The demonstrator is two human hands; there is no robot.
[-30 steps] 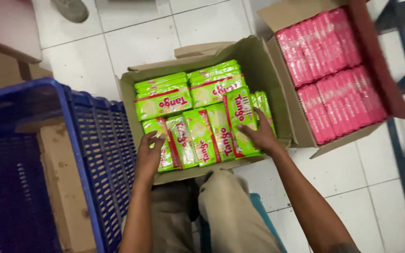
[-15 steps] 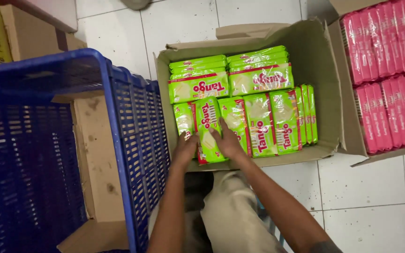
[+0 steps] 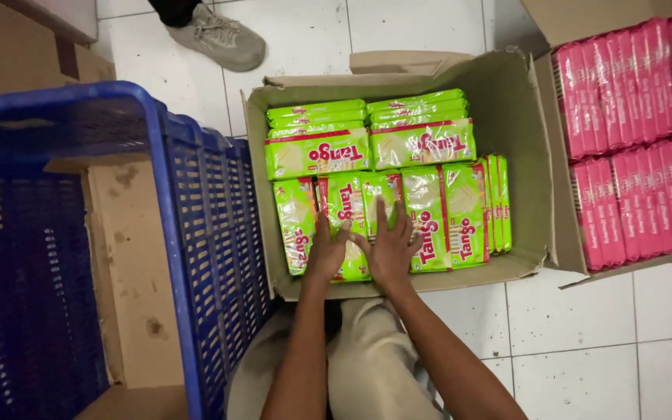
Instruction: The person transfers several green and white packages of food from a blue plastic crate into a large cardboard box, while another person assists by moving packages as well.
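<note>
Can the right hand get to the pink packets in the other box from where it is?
Probably not without moving over. The right hand rests on the green packets in the middle cardboard box, and that box's tall side wall stands between it and the pink packets.

**What stayed out of sight**

Our hands covered the lower part of one green packet (image 3: pixel 351 225). The picture's edges cut off the blue crate (image 3: pixel 196 233), the carton of pink packets (image 3: pixel 635 132) and a bystander's grey shoe (image 3: pixel 223 37).

Bright, even overhead light — soft shadows, mild glare on shiny wrappers, slight motion blur throughout.
</note>
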